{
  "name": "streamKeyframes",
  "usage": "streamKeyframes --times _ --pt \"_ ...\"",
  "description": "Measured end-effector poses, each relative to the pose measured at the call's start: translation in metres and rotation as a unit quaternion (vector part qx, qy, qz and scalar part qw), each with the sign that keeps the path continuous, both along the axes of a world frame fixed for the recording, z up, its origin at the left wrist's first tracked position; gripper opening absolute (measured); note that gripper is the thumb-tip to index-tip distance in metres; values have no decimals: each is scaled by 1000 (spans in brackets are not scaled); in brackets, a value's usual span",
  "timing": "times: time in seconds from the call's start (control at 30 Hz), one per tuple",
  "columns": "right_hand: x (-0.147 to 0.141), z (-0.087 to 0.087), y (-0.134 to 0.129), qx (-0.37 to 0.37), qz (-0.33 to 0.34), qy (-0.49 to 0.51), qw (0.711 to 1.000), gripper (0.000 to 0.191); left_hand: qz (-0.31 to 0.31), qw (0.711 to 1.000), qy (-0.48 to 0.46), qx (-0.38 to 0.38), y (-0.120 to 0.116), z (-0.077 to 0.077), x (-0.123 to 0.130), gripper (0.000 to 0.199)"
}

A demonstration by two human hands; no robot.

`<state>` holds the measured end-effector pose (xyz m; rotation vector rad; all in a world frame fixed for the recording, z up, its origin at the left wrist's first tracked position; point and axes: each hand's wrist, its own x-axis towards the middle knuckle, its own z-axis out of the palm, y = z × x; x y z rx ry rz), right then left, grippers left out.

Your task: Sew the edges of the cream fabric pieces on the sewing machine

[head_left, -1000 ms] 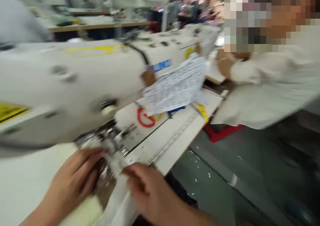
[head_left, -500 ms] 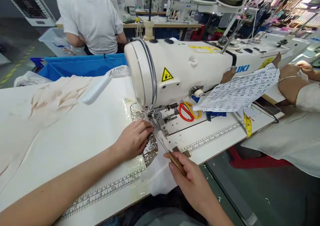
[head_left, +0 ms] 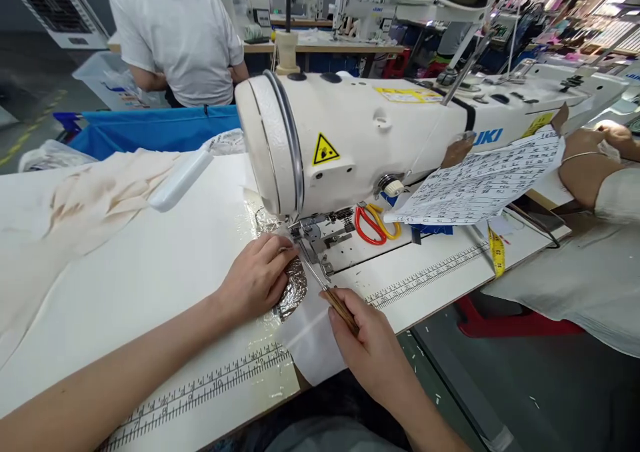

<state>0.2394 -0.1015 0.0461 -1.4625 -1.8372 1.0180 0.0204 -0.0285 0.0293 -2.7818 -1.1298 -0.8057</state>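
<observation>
My left hand (head_left: 260, 272) lies beside the needle area of a white sewing machine (head_left: 350, 139), its fingers bent and pressed together on the edge of a thin white fabric (head_left: 313, 342). The fabric hangs over the table's front edge. My right hand (head_left: 363, 345) is closed round the wooden handle of an awl (head_left: 343, 311). The awl's metal shaft slants up to the presser foot (head_left: 300, 229), close to my left fingertips; its tip is hard to make out. Shiny silver tape (head_left: 294, 289) covers the table under and beside my left hand.
Red-and-yellow-handled scissors (head_left: 371, 227) lie behind the presser foot. A written paper sheet (head_left: 475, 179) hangs on the machine. Pale fabric (head_left: 100, 199) and a whitish bar-shaped object (head_left: 181, 180) lie at left. A co-worker's arm (head_left: 590, 165) is at right; another person (head_left: 175, 45) sits beyond.
The view has shifted slightly. The white fabric now spreads flatter below my hands, and small brown pieces near the awl no longer show. Both hands keep their hold.
</observation>
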Motion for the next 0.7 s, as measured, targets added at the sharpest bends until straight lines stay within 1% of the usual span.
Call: streamKeyframes --times 0.1,0.17,0.3,0.4,0.5,0.6,0.63,0.7 --pt "-2 1 1 7 7 -6 1000 24 -37 999 -5 0 -2 2 0 30" --pt "-3 1 3 19 10 -18 1000 23 -41 999 9 -1 -3 1 0 29" --pt "-7 1 7 44 19 -49 998 24 -10 999 34 -9 -1 -2 0 31" --pt "-11 -2 10 58 29 -61 996 28 14 999 49 -5 1 -2 -1 30" --pt "-14 -4 9 81 32 -75 993 34 15 998 57 15 2 0 1 30" --pt "-16 -4 4 99 26 -103 989 37 0 997 50 50 -1 0 2 32" --pt "-18 -4 3 101 28 -110 988 36 -3 997 50 61 0 -2 1 33" --pt "-22 -3 5 105 43 -119 986 32 -12 995 44 85 7 -12 -8 34"
